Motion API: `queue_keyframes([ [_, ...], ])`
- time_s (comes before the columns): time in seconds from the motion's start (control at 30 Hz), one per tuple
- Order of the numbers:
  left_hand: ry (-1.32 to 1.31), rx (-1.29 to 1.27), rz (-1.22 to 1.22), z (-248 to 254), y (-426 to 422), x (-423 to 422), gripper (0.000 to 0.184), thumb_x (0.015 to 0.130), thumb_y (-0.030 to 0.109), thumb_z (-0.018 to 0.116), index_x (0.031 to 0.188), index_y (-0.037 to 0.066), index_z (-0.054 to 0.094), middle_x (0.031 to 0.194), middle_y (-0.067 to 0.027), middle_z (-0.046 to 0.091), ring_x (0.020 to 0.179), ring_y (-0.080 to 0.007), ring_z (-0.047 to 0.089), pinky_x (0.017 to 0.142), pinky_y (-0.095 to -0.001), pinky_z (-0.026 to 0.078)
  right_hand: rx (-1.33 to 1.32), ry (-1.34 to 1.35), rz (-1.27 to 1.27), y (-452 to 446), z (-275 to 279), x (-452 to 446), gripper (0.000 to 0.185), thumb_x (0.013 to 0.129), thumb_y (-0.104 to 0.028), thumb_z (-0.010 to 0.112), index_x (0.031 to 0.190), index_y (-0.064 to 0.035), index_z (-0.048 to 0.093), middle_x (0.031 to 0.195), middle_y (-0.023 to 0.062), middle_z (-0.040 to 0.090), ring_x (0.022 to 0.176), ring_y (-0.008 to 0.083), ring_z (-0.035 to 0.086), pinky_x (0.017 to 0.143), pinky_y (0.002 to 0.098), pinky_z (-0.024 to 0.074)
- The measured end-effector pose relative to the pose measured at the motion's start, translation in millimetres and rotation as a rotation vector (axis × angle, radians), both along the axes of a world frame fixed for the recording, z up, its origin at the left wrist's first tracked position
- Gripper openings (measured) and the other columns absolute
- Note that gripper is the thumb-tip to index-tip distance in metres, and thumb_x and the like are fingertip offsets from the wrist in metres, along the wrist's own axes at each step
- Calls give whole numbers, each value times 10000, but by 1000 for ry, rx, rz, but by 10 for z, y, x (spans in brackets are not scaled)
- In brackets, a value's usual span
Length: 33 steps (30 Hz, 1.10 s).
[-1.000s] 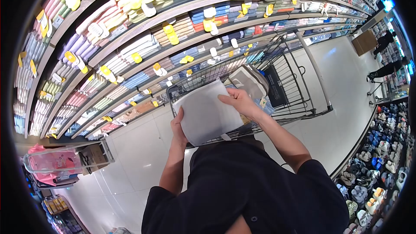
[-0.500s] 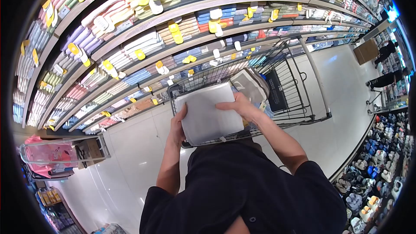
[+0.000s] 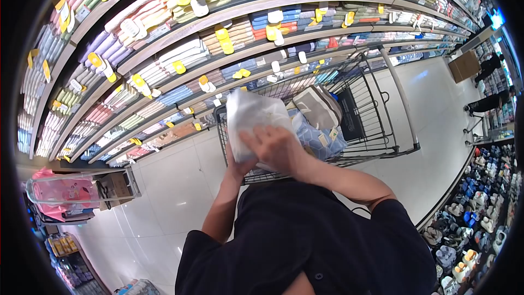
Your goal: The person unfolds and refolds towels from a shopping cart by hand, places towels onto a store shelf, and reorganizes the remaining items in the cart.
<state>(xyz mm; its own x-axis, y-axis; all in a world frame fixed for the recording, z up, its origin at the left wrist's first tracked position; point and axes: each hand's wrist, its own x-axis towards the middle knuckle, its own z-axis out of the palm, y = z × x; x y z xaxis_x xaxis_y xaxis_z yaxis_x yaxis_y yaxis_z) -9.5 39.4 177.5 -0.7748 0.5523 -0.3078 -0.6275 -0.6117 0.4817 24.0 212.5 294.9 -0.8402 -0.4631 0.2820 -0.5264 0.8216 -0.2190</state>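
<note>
A flat white package (image 3: 256, 106), seemingly plastic-wrapped, is held tilted over the near left end of a black wire shopping cart (image 3: 376, 98). My left hand (image 3: 240, 165) grips its lower left edge, the fingers partly hidden under it. Across the package's face lies my right hand (image 3: 273, 145), fingers stretched out and a little blurred. Inside the cart, right of the package, are a blue patterned package (image 3: 322, 141) and a folded brown-and-grey striped package (image 3: 316, 108).
Shelves of folded textiles (image 3: 204, 46) with yellow and white tags curve along the far side. Shoes (image 3: 464, 224) fill a display at right. A pink bag (image 3: 63, 194) hangs in a rack at left. A cardboard box (image 3: 464, 65) and a person (image 3: 488, 101) are farther right.
The white package has tilted up and shifted slightly, uncovering the blue package. My right hand has moved left from its right edge onto its face; my left hand has moved lower.
</note>
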Motion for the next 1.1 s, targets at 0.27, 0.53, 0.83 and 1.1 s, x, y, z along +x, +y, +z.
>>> queue_keyframes([
  [0.27,-62,134,-17,-343,-54,119,754,983,666,422,1433,63,470,1328,-149,598,1164,-279,625,965,-442,530,-320,-153,356,87,-164,233,374,773,-158,747,1120,-58,649,1199,151,624,1094,348,598,942,452,499],
  [0.53,-22,-37,-142,-119,194,160,784,972,697,398,1419,58,480,1306,-155,607,1126,-284,645,935,-459,555,-193,-94,-91,544,-191,-362,496,803,-315,806,1175,-24,654,1196,178,654,1104,358,615,931,437,509],
  [0.83,-7,115,-86,-296,197,46,1000,893,837,300,1471,28,408,1425,-164,518,1280,-318,545,1071,-466,461,-591,-819,-345,988,-514,-496,400,819,-339,832,954,22,726,768,65,691,704,121,624,647,303,492],
  [1.1,111,-57,79,-643,181,137,759,973,565,564,1457,-2,423,1429,-152,532,1285,-294,552,1064,-459,472,-977,-971,-496,1014,-961,-309,406,864,-251,800,1117,40,674,969,91,722,829,139,665,750,295,526],
])
